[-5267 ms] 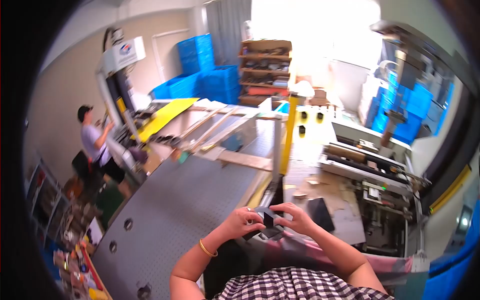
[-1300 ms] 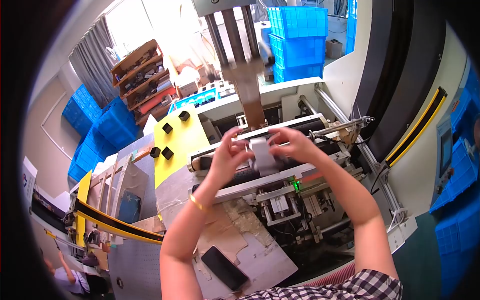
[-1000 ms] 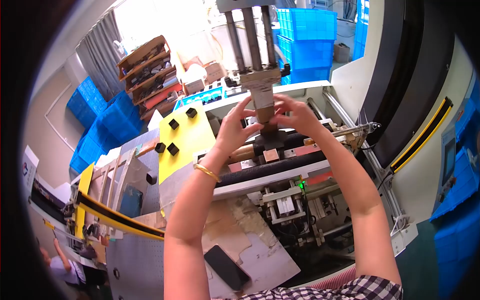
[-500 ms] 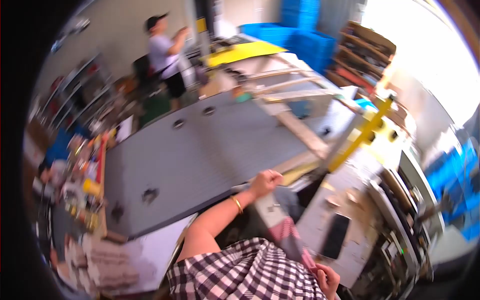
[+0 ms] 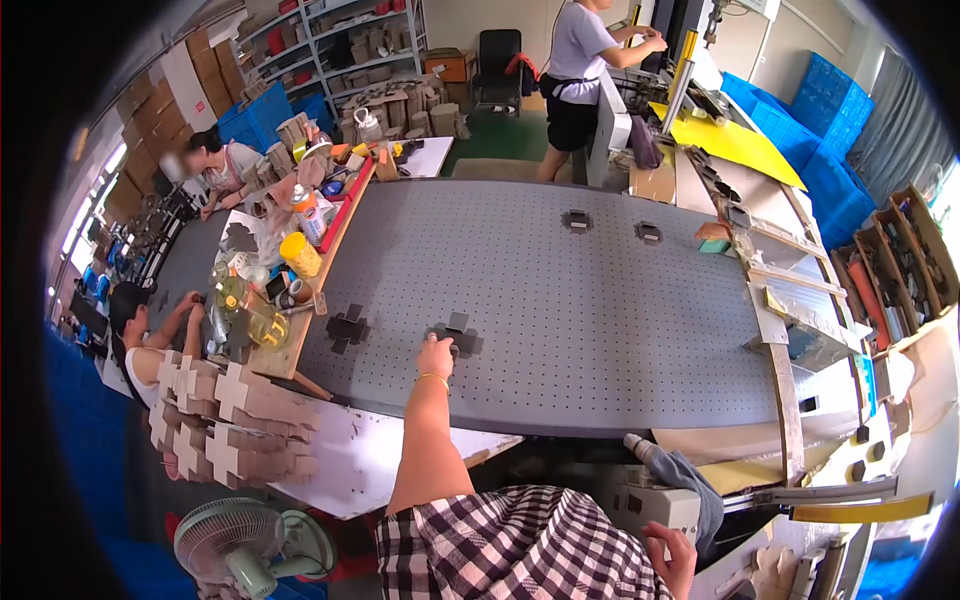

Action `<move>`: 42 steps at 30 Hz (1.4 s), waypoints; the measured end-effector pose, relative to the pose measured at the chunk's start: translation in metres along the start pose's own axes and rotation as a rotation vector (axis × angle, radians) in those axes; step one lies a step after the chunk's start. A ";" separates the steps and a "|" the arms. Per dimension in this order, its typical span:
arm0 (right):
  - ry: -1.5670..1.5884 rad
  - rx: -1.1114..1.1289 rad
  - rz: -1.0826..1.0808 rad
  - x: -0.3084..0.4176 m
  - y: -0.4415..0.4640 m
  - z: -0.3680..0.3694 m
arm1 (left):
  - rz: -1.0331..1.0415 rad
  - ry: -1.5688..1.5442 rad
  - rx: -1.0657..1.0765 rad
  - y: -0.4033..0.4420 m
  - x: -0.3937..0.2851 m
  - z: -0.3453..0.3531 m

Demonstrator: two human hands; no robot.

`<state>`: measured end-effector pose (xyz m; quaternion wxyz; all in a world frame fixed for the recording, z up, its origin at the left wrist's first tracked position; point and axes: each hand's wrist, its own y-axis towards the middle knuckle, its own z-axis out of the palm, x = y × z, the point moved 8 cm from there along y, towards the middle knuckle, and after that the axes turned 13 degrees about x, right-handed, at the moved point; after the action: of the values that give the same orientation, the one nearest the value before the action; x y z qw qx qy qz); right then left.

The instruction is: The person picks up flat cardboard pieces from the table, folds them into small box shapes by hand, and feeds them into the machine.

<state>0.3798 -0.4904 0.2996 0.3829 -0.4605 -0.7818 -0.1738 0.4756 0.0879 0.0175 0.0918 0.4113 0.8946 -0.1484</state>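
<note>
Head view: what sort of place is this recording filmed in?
Probably a small box-making workshop: dark cross-shaped pieces lie spread on a wide perforated grey surface, and stacks of cut brownish blanks stand nearby. What exactly is made here, I cannot tell.

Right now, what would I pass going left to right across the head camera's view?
A stack of brown cross-shaped pieces, a dark cross-shaped piece, the bare left hand, a farther dark cross-shaped piece, the bare right hand, a brown wooden shelf.
</note>
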 end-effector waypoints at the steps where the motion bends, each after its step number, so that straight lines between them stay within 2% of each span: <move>1: -0.005 0.002 0.007 0.001 0.005 0.002 | 0.001 0.006 0.085 0.006 -0.002 0.011; 2: -0.014 0.012 -0.008 0.002 0.007 0.006 | 0.026 0.014 0.145 0.015 -0.010 0.021; 4: -0.027 0.024 -0.023 0.007 0.005 0.007 | 0.222 -0.150 0.088 0.017 -0.058 0.031; 5: -0.034 0.012 -0.015 0.006 0.000 0.007 | 0.263 -0.305 0.284 0.008 -0.097 0.032; 6: -0.057 0.018 0.002 0.003 -0.006 0.011 | 0.271 -0.790 0.478 -0.007 -0.135 0.048; 7: -0.076 0.017 0.025 0.001 -0.017 0.013 | 0.403 -0.958 0.623 -0.035 -0.192 0.043; 8: -0.064 0.021 0.057 0.003 -0.026 0.011 | 0.496 -0.906 0.720 -0.066 -0.245 0.040; 9: -0.063 -0.025 0.078 -0.002 -0.040 0.006 | 0.748 -0.903 0.825 -0.109 -0.302 0.027; 11: -0.132 -0.190 0.033 -0.009 -0.080 -0.010 | 1.073 -0.848 1.028 -0.221 -0.390 -0.012; 12: -0.139 -0.324 0.070 -0.013 -0.105 -0.022 | 1.200 -0.558 1.065 -0.280 -0.418 -0.040; 13: -0.098 -0.427 0.134 -0.011 -0.130 -0.036 | 1.556 -0.531 0.917 -0.338 -0.443 -0.066; 14: -0.062 -0.540 0.144 -0.020 -0.160 -0.046 | 1.775 -0.471 0.889 -0.391 -0.459 -0.080; 17: -0.043 -0.813 0.195 -0.021 -0.242 -0.065 | 2.177 -0.340 0.935 -0.525 -0.477 -0.096; 19: -0.130 -0.839 0.212 -0.020 -0.282 -0.063 | 2.379 -0.192 0.918 -0.596 -0.474 -0.103; 21: -0.158 -0.787 0.245 -0.018 -0.315 -0.055 | 2.492 -0.151 0.875 -0.652 -0.470 -0.109; 23: -0.221 -0.771 0.271 -0.019 -0.348 -0.047 | 2.509 -0.190 0.974 -0.692 -0.470 -0.106; 25: -0.116 -0.820 0.265 -0.031 -0.384 -0.040 | 2.546 -0.214 1.067 -0.726 -0.474 -0.105; 29: 0.161 -0.870 0.253 -0.057 -0.433 -0.036 | 2.505 -0.046 1.341 -0.775 -0.483 -0.094; 33: 0.195 -0.979 0.221 -0.070 -0.456 -0.056 | 2.556 0.133 1.397 -0.805 -0.500 -0.065; 35: 0.080 -1.025 0.276 -0.080 -0.467 -0.072 | 2.570 0.077 1.213 -0.812 -0.521 -0.052; 36: -0.001 -1.073 0.259 -0.084 -0.472 -0.081 | 2.541 0.122 1.210 -0.812 -0.529 -0.035; 40: -0.131 -1.082 0.340 -0.114 -0.486 -0.111 | 2.477 -0.101 1.111 -0.821 -0.557 -0.010; 42: -0.356 -1.058 0.388 -0.118 -0.490 -0.126 | 2.477 -0.162 1.067 -0.829 -0.567 -0.001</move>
<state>0.0507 -0.8910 0.3307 -0.0111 -0.7455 -0.5425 -0.3870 0.2083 -0.8254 0.3384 0.0466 0.9169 -0.2353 -0.3191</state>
